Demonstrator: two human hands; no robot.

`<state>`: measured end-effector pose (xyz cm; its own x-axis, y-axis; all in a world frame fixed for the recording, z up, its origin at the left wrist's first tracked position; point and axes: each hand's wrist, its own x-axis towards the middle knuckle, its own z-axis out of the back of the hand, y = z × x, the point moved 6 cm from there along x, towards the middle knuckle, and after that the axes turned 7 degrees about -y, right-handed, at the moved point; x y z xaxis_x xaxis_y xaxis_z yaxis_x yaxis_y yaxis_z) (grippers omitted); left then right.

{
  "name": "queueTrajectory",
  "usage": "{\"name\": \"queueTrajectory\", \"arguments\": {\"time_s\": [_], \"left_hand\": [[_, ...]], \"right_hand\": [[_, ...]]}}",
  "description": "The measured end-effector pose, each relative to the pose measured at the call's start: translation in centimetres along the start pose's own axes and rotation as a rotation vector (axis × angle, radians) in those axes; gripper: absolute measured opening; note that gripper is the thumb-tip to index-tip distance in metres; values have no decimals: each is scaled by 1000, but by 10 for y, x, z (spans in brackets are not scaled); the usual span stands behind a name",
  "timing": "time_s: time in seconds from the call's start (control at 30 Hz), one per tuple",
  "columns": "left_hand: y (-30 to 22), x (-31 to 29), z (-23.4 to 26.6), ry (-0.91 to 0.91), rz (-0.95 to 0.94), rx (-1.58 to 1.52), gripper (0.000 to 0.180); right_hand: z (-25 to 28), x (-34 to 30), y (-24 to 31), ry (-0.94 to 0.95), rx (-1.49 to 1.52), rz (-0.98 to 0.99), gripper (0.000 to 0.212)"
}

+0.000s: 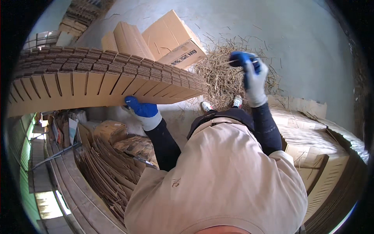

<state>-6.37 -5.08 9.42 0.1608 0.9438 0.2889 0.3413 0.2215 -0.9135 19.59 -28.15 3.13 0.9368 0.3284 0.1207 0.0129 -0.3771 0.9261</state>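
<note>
A long stack of slotted brown cardboard sheets (89, 84) stretches across the left, its cut edges showing in dense rows. My left hand (144, 111), in a white glove with a blue coating, grips the near lower edge of that stack; part of its fingers is hidden there. Raised to the right of the stack's end, my right hand (252, 76) wears a matching glove. Its fingers are curled closed, and a thin pale cardboard strip seems to be pinched in them. Below it, a heap of narrow cardboard strips (220, 74) lies on the floor.
Beyond the stack are a closed carton (167, 35) and a folded cardboard piece (130, 37). More stacked slotted cardboard (319, 156) stands close at my right. Flattened cardboard sheets (113, 171) lean at my lower left. My shoes (237, 101) are beside the strip heap.
</note>
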Motion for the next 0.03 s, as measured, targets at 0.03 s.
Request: {"name": "queueTrajectory", "arguments": {"time_s": [0.03], "left_hand": [[-2,1,1,-7,-9,4,87]], "right_hand": [[-3,2,-1,9,7,-1,30]]}}
